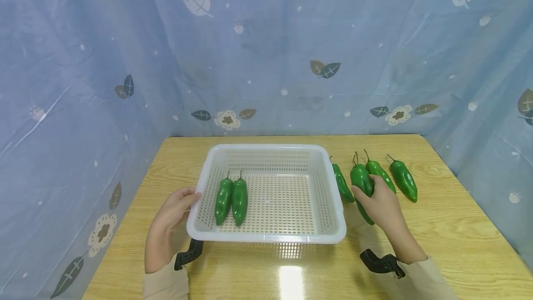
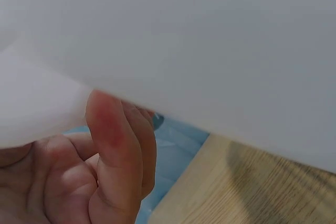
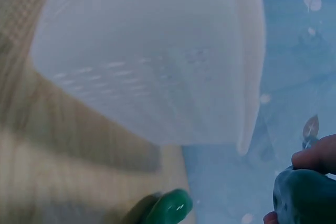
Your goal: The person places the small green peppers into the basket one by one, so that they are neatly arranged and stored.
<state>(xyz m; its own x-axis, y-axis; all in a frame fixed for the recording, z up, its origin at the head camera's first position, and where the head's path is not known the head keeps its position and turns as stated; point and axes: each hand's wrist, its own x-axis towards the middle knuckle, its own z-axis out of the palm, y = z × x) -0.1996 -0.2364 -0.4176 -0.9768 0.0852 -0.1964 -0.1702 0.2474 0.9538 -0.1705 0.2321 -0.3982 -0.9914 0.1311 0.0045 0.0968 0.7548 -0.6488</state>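
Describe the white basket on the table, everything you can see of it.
The basket is a shallow, rectangular tray of white plastic with rounded corners, a rolled rim, and slotted walls and floor. It sits flat on the wooden table, long side toward the person. Two green peppers lie side by side in its left part, stems pointing away. The left hand holds its left rim, thumb on top. Another pepper lies on the table just outside its right wall; whether they touch is unclear.
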